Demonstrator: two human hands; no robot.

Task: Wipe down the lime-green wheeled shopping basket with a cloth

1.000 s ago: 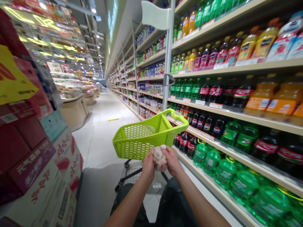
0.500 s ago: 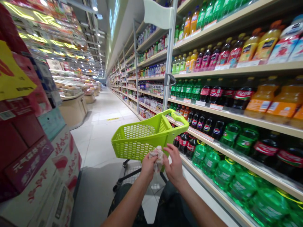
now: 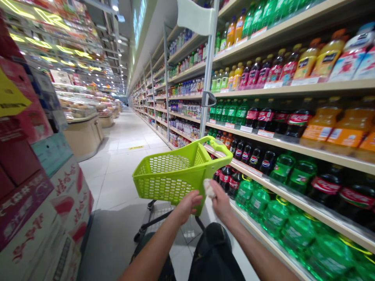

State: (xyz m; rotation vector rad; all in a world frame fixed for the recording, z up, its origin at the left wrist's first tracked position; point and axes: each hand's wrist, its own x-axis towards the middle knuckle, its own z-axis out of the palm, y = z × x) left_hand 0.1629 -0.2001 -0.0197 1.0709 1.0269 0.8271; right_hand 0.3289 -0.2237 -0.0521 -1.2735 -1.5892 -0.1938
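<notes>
Low in front of the green shopping cart (image 3: 172,175), my right hand (image 3: 221,201) is closed around a crumpled whitish tissue (image 3: 209,189). Its upper end sticks out from the fingers beside the cart's rear corner. A short way to the left, my left hand (image 3: 187,206) holds nothing that I can see. Its fingers are loosely bent and apart, pointing toward the right hand. The cart's basket is perforated, and no goods show in the part I can see into.
Shelves of soft drinks line the right side, with large green bottles (image 3: 303,232) on the lowest level. Stacked drink cartons (image 3: 66,191) stand close on the left. A tiled aisle (image 3: 117,136) runs ahead, past a display counter (image 3: 82,136).
The tissue has passed from my left hand to my right. My hands have drawn apart, the right shifting slightly right. The view has turned a little to the right.
</notes>
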